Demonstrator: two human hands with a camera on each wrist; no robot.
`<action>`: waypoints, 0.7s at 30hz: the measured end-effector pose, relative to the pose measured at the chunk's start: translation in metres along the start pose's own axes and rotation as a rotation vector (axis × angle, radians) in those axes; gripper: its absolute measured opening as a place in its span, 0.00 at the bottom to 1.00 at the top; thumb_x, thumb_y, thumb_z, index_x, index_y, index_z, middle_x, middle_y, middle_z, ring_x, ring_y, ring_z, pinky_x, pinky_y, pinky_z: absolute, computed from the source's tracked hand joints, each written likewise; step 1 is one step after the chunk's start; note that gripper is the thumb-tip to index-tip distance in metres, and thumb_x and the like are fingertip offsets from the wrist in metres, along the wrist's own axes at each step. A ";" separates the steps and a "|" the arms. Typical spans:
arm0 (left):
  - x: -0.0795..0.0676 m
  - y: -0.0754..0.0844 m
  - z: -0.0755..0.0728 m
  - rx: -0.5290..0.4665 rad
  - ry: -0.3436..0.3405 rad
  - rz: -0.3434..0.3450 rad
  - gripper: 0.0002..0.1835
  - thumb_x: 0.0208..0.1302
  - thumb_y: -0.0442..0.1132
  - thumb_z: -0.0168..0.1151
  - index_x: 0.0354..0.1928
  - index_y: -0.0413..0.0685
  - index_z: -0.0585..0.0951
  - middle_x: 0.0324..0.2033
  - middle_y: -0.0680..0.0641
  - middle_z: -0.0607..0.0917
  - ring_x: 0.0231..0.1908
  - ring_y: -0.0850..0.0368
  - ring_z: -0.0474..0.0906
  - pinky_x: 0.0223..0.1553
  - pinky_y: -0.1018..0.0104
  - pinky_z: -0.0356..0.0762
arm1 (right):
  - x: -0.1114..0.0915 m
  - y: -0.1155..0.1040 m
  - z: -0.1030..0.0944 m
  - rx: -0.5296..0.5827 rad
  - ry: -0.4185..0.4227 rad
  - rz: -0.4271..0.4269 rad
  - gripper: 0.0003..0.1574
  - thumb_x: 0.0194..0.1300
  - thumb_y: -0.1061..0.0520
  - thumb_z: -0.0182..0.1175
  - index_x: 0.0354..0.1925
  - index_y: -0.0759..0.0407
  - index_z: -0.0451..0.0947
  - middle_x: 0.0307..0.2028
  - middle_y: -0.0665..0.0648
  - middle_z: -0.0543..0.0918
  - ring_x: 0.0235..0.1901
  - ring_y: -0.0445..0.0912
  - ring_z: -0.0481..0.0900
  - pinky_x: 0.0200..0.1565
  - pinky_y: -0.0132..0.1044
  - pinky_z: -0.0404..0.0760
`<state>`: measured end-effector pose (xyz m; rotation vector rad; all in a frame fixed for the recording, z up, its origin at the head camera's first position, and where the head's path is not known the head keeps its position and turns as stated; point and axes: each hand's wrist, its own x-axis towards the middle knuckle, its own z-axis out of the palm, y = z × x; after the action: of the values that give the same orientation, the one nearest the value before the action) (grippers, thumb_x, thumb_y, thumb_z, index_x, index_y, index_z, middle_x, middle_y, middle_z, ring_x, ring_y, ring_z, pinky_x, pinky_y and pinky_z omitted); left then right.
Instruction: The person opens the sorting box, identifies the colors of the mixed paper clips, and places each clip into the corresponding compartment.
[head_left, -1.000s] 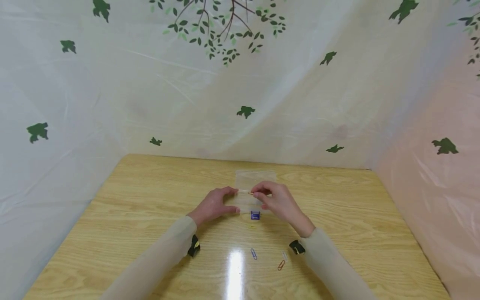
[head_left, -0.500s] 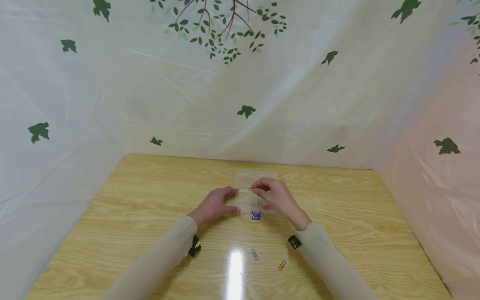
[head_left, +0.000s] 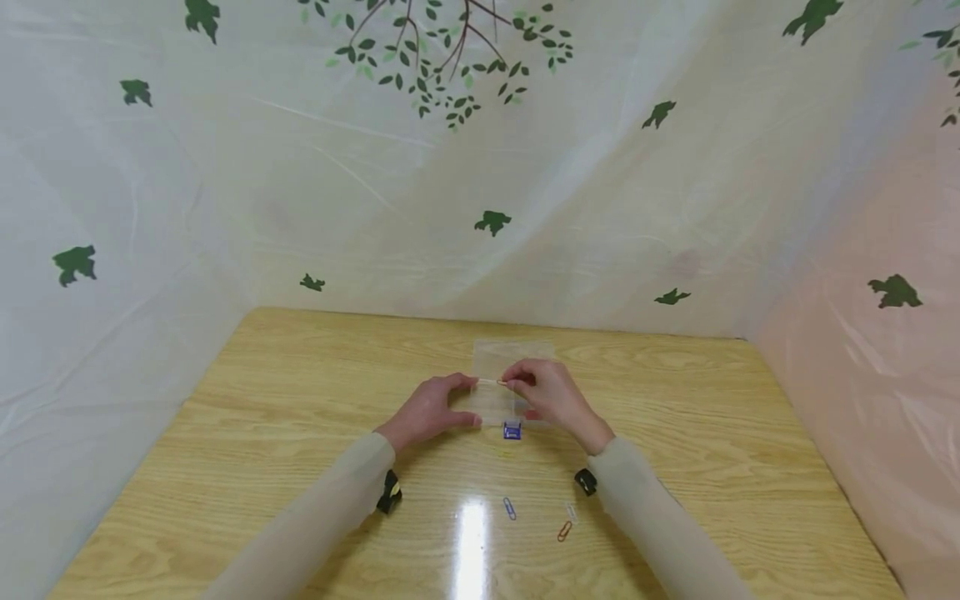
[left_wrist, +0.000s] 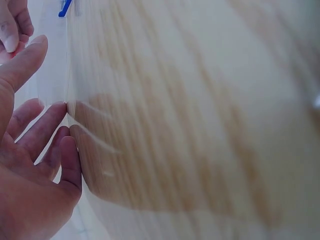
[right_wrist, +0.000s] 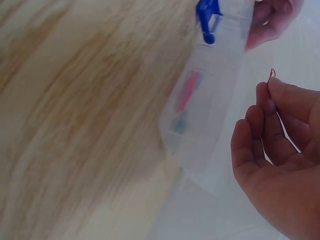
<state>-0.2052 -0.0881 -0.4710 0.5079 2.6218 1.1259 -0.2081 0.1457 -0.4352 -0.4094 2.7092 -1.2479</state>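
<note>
A clear plastic box (head_left: pixel 491 406) with a blue latch (head_left: pixel 512 431) at its front stands on the table, its see-through lid (head_left: pixel 512 352) raised at the back. My left hand (head_left: pixel 426 410) holds the box's left side, thumb near the front corner and fingers near the back one. Above the box, the thumb and forefinger of my right hand (head_left: pixel 561 402) pinch an orange-red paper clip (right_wrist: pixel 272 75). Through the box wall, the right wrist view shows a pink piece (right_wrist: pixel 188 92) and a teal piece (right_wrist: pixel 180 121), too blurred to name.
Nearer the person lie a blue paper clip (head_left: pixel 509 508), an orange-red paper clip (head_left: pixel 564 531) and a white one (head_left: pixel 571 511). Something small and yellow (head_left: pixel 507 454) sits just before the latch. Pale printed sheeting (head_left: pixel 420 250) walls the wooden table (head_left: pixel 315 367) behind and at both sides.
My right hand has risen slightly and come back down a little over the box, still pinching the paper clip, and its wrist has shifted slightly left. The left hand stays in place.
</note>
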 end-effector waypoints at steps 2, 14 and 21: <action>0.000 0.000 0.000 0.001 -0.003 -0.004 0.37 0.61 0.47 0.78 0.70 0.44 0.75 0.66 0.43 0.79 0.69 0.43 0.71 0.72 0.48 0.67 | 0.002 0.001 0.001 -0.003 -0.006 0.017 0.07 0.73 0.63 0.64 0.44 0.56 0.87 0.40 0.51 0.86 0.39 0.45 0.82 0.30 0.36 0.87; 0.002 -0.002 0.000 -0.009 -0.004 -0.005 0.37 0.61 0.47 0.78 0.70 0.45 0.75 0.67 0.44 0.79 0.69 0.43 0.71 0.73 0.49 0.66 | 0.008 0.007 0.008 -0.035 -0.037 0.052 0.08 0.73 0.63 0.63 0.46 0.56 0.88 0.40 0.51 0.86 0.32 0.46 0.82 0.24 0.35 0.84; 0.002 0.000 -0.002 -0.014 -0.010 -0.012 0.37 0.61 0.47 0.78 0.70 0.45 0.75 0.67 0.44 0.79 0.69 0.43 0.71 0.73 0.49 0.66 | 0.009 0.009 0.007 -0.038 -0.042 0.047 0.10 0.73 0.64 0.63 0.48 0.57 0.87 0.40 0.51 0.87 0.37 0.44 0.82 0.27 0.34 0.85</action>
<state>-0.2079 -0.0886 -0.4701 0.4938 2.6031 1.1339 -0.2163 0.1435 -0.4468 -0.3703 2.6947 -1.1647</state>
